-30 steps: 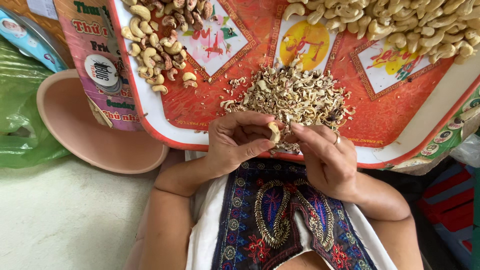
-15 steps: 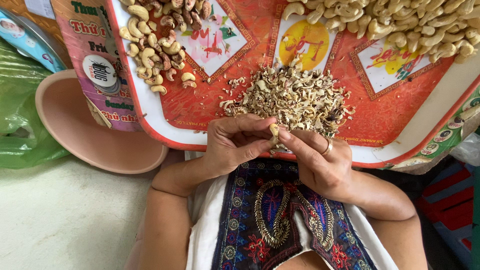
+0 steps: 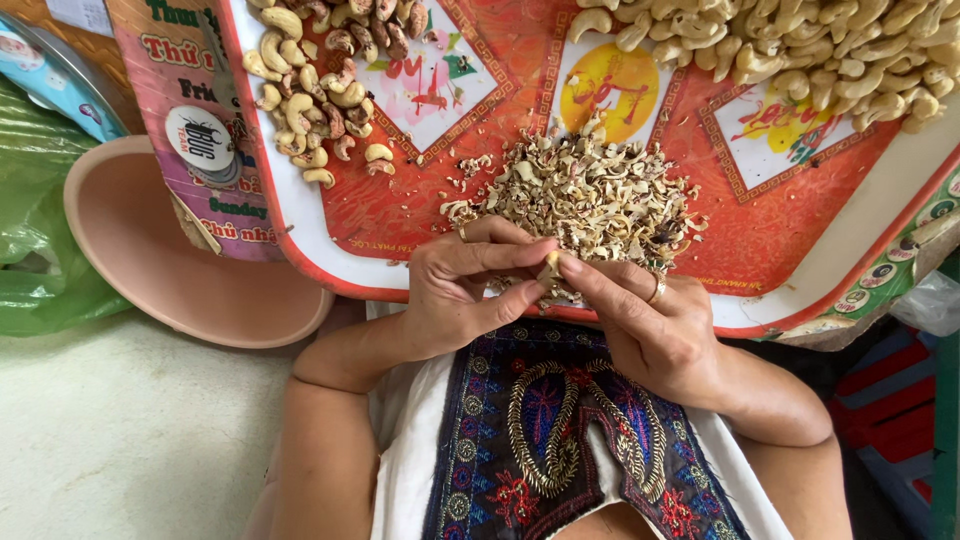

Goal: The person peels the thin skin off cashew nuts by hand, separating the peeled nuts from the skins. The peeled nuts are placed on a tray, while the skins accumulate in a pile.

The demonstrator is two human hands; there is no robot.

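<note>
Two hands meet over the tray (image 3: 300, 230): left hand (image 3: 455, 290) and right hand (image 3: 655, 335), now closer together, fingertips clamped on one cashew (image 3: 549, 264) at the husk pile's (image 3: 590, 195) six o'clock; peeling continues.

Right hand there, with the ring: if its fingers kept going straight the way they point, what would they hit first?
The right hand points up-left, and already pinches the cashew against the left hand. So it would likely meet the nut, then the left fingertips.
</note>
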